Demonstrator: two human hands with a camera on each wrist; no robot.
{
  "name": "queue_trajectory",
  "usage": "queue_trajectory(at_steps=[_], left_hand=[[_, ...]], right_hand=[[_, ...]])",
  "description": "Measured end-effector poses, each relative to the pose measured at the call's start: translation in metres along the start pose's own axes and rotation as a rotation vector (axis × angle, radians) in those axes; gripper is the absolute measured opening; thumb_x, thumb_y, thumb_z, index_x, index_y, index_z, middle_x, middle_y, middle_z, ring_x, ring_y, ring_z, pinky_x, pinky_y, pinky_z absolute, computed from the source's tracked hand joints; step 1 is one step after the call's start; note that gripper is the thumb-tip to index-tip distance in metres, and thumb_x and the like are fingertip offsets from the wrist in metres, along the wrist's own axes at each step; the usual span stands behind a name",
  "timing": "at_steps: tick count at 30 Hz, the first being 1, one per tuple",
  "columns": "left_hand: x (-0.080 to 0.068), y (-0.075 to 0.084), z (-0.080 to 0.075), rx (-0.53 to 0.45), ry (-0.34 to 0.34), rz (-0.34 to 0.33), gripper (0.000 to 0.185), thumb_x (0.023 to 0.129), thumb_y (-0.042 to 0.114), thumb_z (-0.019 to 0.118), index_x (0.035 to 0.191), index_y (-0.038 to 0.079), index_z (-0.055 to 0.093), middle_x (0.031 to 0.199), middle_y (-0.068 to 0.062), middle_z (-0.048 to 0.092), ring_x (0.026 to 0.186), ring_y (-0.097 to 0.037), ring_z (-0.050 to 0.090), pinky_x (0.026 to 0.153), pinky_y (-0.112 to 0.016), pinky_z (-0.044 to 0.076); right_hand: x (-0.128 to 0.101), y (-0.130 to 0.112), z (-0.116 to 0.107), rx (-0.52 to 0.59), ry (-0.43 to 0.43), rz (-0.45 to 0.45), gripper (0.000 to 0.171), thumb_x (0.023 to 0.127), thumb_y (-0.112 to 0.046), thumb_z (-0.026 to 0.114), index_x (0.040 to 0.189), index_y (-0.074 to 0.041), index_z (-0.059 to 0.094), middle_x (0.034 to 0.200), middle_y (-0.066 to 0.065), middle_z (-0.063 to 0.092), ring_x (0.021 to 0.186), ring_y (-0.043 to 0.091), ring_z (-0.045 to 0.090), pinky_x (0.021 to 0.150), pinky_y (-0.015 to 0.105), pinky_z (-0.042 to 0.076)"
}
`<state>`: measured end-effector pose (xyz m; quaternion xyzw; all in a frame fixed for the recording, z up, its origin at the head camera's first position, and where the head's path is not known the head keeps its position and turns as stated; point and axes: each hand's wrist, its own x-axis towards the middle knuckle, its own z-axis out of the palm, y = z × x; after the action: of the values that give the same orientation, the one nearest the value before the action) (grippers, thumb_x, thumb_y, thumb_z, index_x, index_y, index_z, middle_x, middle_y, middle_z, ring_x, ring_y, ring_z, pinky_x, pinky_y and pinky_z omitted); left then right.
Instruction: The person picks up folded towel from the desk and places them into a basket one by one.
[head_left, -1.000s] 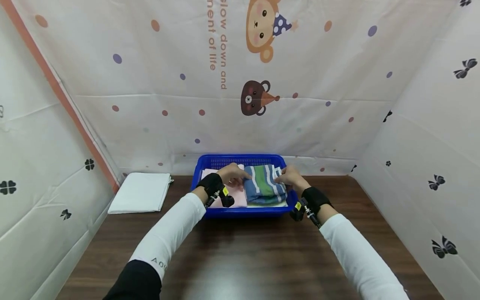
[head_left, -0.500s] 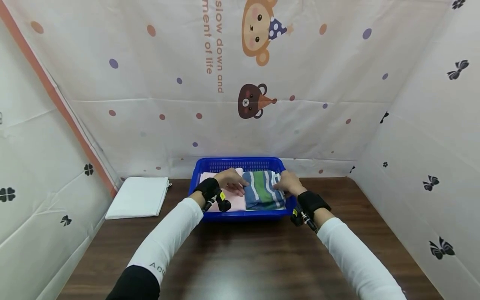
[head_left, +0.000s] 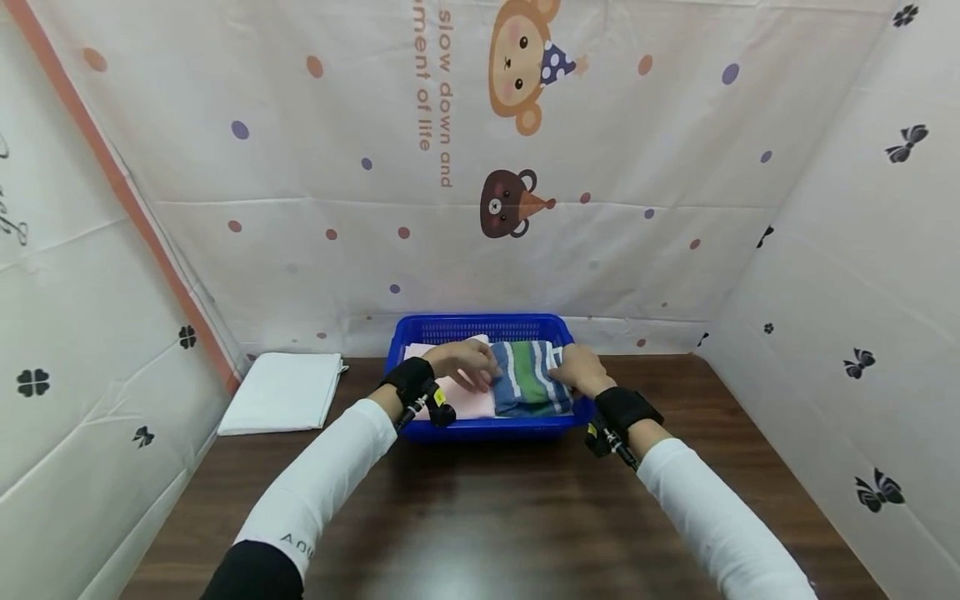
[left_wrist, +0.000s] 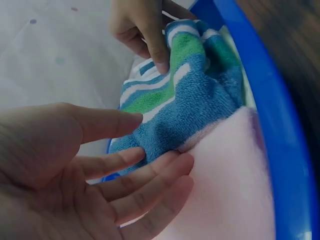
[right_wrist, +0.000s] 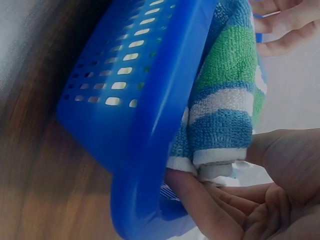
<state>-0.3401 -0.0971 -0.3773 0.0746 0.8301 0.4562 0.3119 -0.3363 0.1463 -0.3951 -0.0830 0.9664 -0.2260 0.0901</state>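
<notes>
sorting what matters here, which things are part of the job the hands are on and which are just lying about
In the job: striped towel, pink cloth, blue basket, left hand, right hand.
Lying about: white folded cloth on the table.

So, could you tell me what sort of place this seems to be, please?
Probably a small staged booth for folding laundry, not a lived-in room: printed cartoon sheets hang as walls on three sides of a wooden table, which bears a blue basket of folded towels and a white cloth.
</notes>
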Motion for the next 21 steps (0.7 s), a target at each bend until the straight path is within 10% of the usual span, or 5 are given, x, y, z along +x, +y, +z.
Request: queue_trajectory(at_steps=[8,21], left_hand=[[-0.013,-0.001,0.005,0.084,-0.012,0.032,0.059,0.101,0.017,0.061,0.152,-0.002,0.041,0.122,-0.023,0.067,0.098,-0.026,0.070,0.094,-0.040,0.059],[-0.041,-0.005,0.004,0.394,-0.060,0.124,0.046,0.105,0.023,0.056,0.146,0.004,0.051,0.144,-0.022,0.059,0.132,-0.035,0.058,0.104,-0.044,0.054]], right_hand=[[-0.014,-0.010,-0.002,-0.039,0.025,-0.034,0.044,0.098,-0.015,0.067,0.060,-0.015,0.044,0.049,0.001,0.041,0.044,0.018,0.057,0.043,0.023,0.036],[-0.031,-0.004,-0.004,-0.138,0.145,-0.074,0.042,0.096,-0.019,0.068,0.059,-0.011,0.050,0.050,0.001,0.044,0.044,0.016,0.048,0.043,0.025,0.026]])
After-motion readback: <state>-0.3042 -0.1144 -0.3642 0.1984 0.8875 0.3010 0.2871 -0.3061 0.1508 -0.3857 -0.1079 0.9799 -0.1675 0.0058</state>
